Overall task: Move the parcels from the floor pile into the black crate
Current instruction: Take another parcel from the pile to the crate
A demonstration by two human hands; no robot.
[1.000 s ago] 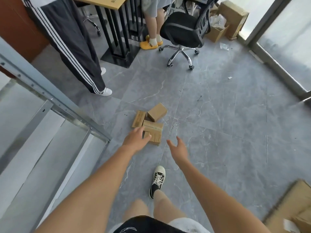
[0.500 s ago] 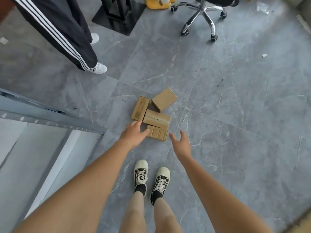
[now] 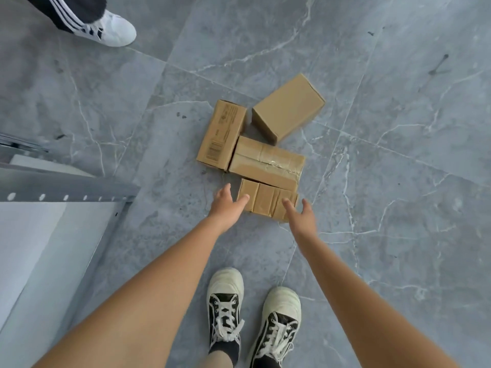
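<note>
Grey marble-veined tile floor (image 3: 372,181); grey metal shelf frame (image 3: 66,185) left of the pile. Four brown cardboard parcels (image 3: 267,163) lie clustered, touching. Left hand (image 3: 225,205) and right hand (image 3: 301,215) both spread wide, empty, flanking the nearest taped parcel (image 3: 265,199); contact cannot be told. Black crate not visible.

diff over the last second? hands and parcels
Both hands came down and forward to the nearest parcel: the left hand now sits at its left end, the right hand at its right end, fingers open, nothing gripped yet. The view tilted further down onto the floor. The four parcels lie as before, including the taped one.
</note>
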